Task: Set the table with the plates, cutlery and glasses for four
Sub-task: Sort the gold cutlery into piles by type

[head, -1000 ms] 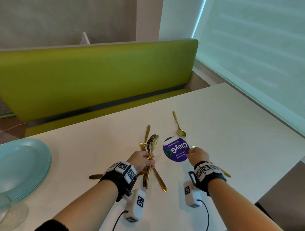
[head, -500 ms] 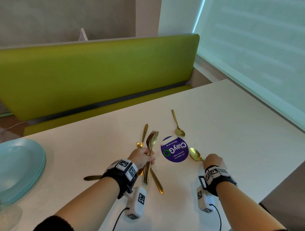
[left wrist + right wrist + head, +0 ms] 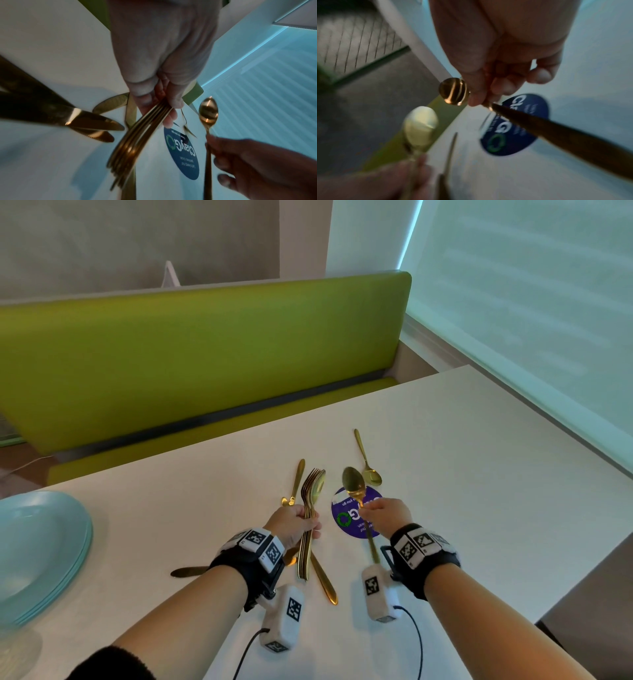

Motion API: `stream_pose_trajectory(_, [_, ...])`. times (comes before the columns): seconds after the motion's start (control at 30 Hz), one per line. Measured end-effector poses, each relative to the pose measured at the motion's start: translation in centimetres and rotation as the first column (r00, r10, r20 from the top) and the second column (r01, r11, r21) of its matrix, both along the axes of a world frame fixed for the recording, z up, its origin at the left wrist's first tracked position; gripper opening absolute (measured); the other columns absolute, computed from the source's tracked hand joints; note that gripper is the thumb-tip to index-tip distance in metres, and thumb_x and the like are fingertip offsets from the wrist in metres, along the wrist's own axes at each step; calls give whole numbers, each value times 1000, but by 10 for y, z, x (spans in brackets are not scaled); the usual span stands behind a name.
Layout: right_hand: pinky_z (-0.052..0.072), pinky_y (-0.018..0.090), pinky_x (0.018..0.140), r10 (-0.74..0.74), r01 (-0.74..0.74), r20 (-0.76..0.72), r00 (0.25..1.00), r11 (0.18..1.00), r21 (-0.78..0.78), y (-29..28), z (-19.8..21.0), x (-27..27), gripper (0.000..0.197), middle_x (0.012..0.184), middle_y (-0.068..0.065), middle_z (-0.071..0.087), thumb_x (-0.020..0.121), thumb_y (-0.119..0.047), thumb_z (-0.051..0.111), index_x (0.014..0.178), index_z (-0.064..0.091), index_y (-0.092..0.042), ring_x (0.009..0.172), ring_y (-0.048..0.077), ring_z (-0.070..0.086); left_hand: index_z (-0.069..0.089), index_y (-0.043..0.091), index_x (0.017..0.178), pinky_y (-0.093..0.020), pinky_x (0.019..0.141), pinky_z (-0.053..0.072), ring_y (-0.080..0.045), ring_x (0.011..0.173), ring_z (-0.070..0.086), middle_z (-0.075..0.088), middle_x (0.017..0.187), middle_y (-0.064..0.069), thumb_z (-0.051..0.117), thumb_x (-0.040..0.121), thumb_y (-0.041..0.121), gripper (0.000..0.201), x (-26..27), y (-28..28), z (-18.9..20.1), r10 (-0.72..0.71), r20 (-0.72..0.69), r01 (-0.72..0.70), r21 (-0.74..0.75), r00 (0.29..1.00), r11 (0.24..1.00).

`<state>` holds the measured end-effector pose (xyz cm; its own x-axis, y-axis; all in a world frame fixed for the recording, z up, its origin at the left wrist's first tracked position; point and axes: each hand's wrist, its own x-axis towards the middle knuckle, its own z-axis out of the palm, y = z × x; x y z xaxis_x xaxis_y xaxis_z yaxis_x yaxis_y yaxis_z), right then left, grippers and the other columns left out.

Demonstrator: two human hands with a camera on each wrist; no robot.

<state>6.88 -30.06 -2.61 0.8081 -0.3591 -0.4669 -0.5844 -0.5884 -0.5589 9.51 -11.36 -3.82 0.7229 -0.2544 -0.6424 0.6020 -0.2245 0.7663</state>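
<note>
My left hand (image 3: 294, 522) grips a bundle of gold forks and a spoon (image 3: 308, 508), their heads pointing away from me; the left wrist view shows the handles (image 3: 130, 146) fanned below my fingers. My right hand (image 3: 383, 513) pinches a gold spoon (image 3: 353, 482) by its neck, lifted above the white table (image 3: 479, 474), bowl forward; it also shows as the spoon (image 3: 453, 93) in the right wrist view. Another gold spoon (image 3: 368, 467) lies on the table beyond. Gold knives (image 3: 322, 580) lie under and beside the bundle.
A round purple sticker (image 3: 346, 518) is on the table between my hands. A stack of pale blue plates (image 3: 41, 553) sits at the left edge, with a glass rim (image 3: 13, 648) below it. A green bench (image 3: 191, 347) runs behind the table; a blind-covered window (image 3: 531, 285) is to the right.
My right hand picked the spoon up from the table right of the sticker and brought it up and left, toward the bundle. The left hand kept holding its cutlery.
</note>
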Motion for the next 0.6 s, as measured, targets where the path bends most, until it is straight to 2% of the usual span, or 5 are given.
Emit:
stream_pose_trajectory(0.13, [42,24,66,-76,68,4,997,917,394,32,7,9,9,70,-3,57,88,-28,63,86,65,-20,62,10,49,56,11,86,-24,66,51,-15,68,61,63,80,-6,50,94,3,12,0,4,7,16,15,-15,-34,1000,999])
stream_pose_trajectory(0.2, [40,27,66,-84,83,-21,996,867,491,42,5,12,6,72,-2,59,86,-28,66,84,66,-22,62,10,48,57,12,85,-30,74,54,-16,70,62,65,80,-6,52,93,4,13,0,7,11,25,16,-24,-57,1000,998])
stream_pose_trajectory(0.3, [40,22,59,-41,46,-22,999,876,479,55,6,16,10,77,-7,65,85,-31,67,88,67,-22,65,8,51,62,14,88,-47,93,52,-23,77,64,67,85,-9,58,90,7,9,2,11,17,26,50,-23,-74,998,997])
stream_pose_trajectory(0.43, [36,15,50,-12,0,24,1000,904,428,66,13,21,11,74,-9,62,89,-25,63,94,64,-16,58,4,48,62,17,88,-52,92,52,-32,91,67,68,90,-12,59,89,8,10,4,17,26,41,101,-36,-48,994,998])
stream_pose_trajectory(0.6, [38,13,46,57,-73,52,997,920,386,73,22,30,5,69,-7,60,89,-20,62,88,64,-16,55,4,49,60,17,92,-47,92,50,-21,79,68,69,87,-7,60,89,6,12,9,22,26,49,86,-42,-83,995,996])
